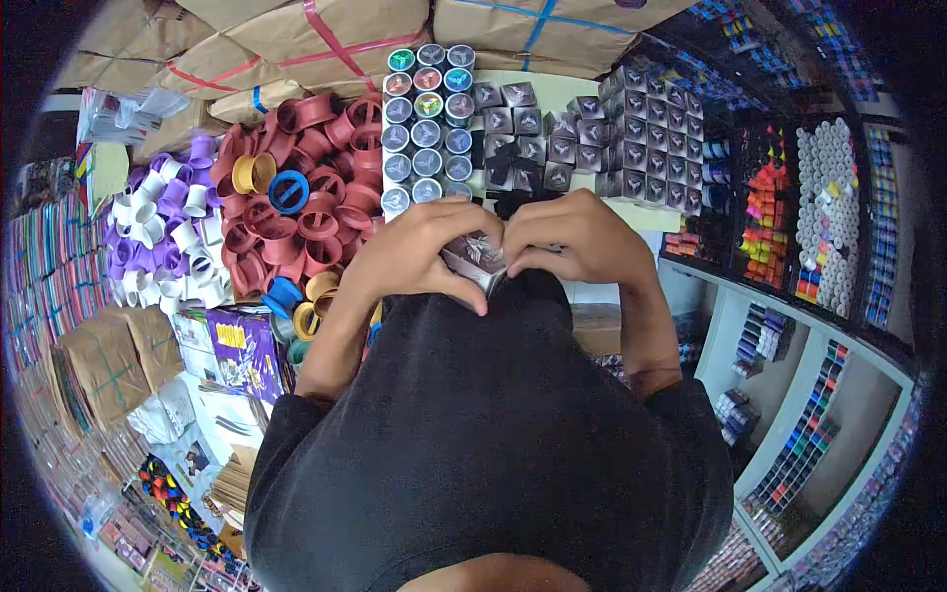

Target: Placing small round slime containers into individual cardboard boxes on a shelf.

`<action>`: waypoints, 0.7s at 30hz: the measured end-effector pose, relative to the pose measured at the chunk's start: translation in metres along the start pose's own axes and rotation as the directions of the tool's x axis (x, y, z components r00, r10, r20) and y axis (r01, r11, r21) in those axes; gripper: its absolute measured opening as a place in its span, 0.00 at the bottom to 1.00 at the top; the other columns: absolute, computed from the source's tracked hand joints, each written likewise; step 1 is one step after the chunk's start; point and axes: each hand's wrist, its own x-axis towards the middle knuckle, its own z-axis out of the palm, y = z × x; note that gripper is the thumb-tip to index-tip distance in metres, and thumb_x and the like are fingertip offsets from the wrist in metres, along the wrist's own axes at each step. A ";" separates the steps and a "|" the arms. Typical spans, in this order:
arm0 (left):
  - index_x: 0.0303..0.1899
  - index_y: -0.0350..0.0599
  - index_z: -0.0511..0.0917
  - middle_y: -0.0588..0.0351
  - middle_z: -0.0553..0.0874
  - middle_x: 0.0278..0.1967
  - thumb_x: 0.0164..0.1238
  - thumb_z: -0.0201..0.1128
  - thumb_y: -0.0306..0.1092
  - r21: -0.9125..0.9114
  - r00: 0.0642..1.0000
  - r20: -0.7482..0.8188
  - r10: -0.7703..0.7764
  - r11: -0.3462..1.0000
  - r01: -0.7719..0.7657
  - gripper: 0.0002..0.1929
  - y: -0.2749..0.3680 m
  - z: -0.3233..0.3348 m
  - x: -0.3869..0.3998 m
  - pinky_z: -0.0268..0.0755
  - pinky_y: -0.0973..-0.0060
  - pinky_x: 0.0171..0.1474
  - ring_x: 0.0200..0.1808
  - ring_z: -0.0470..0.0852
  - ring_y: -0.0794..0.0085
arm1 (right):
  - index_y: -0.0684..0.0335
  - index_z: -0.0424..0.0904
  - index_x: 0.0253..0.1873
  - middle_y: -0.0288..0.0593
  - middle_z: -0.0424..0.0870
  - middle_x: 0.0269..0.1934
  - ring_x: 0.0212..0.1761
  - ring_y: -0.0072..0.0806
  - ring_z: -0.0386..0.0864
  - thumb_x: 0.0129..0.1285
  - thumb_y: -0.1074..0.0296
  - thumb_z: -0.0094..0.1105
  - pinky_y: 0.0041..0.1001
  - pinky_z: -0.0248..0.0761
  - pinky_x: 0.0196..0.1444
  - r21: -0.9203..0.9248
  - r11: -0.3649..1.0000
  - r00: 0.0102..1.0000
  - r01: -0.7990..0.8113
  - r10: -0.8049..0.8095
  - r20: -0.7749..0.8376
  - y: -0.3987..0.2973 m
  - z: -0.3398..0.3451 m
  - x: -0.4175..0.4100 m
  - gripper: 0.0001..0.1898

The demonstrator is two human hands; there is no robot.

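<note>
A small dark cardboard box (479, 251) with a silver emblem is held close against the front of my black shirt. My left hand (418, 240) grips it, thumb along the near side and fingers over the far side. At the box's right edge, the bent fingertips of my right hand (584, 233) pinch its edge. Just beyond my hands stand rows of round spools (427, 133) with silver, some shiny coloured, tops. To their right are several loose boxes (527, 120) of the same kind and a tight stack of them (655, 148). Black items (503, 163) lie among the loose boxes.
Heaped red plastic hand reels (281, 240) and white and purple ones (174, 192) fill the left. Brown wrapped parcels (348, 37) line the back. Shelves (799, 318) with coloured spools rise at right; packets (55, 274) and a brown bundle (118, 362) stand at left.
</note>
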 end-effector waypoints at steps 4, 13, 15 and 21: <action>0.46 0.42 0.80 0.50 0.87 0.46 0.43 0.84 0.53 -0.052 1.000 -0.022 0.011 0.999 -0.012 0.33 -0.002 0.005 -0.004 0.76 0.62 0.50 0.47 0.85 0.52 | 0.60 0.83 0.40 0.40 0.84 0.35 0.38 0.40 0.85 0.61 0.67 0.70 0.35 0.77 0.41 0.010 1.000 1.000 -0.022 0.022 0.017 -0.010 -0.003 -0.003 0.06; 0.58 0.43 0.80 0.48 0.82 0.58 0.34 0.88 0.53 -0.303 0.935 -0.275 -0.224 0.943 0.137 0.45 -0.021 0.011 -0.017 0.72 0.64 0.63 0.59 0.82 0.61 | 0.58 0.85 0.43 0.39 0.86 0.45 0.45 0.39 0.87 0.58 0.65 0.74 0.34 0.79 0.47 -0.136 0.986 0.982 -0.097 0.072 -0.174 -0.019 -0.016 -0.014 0.10; 0.63 0.41 0.77 0.51 0.81 0.59 0.34 0.89 0.49 -0.052 0.952 -0.262 -0.161 0.987 0.153 0.49 -0.020 0.005 -0.011 0.71 0.65 0.65 0.62 0.79 0.64 | 0.57 0.85 0.44 0.39 0.85 0.51 0.49 0.39 0.86 0.54 0.64 0.77 0.34 0.79 0.51 -0.167 0.982 0.964 -0.094 0.047 -0.262 -0.018 -0.019 -0.013 0.14; 0.56 0.42 0.75 0.50 0.78 0.53 0.41 0.88 0.41 -0.002 0.780 -0.612 -0.131 0.987 0.164 0.39 -0.019 0.011 -0.008 0.72 0.64 0.60 0.57 0.79 0.61 | 0.60 0.81 0.52 0.46 0.79 0.67 0.63 0.41 0.81 0.39 0.58 0.88 0.36 0.77 0.55 -0.061 0.984 0.875 -0.168 0.120 -0.468 -0.005 -0.003 -0.004 0.34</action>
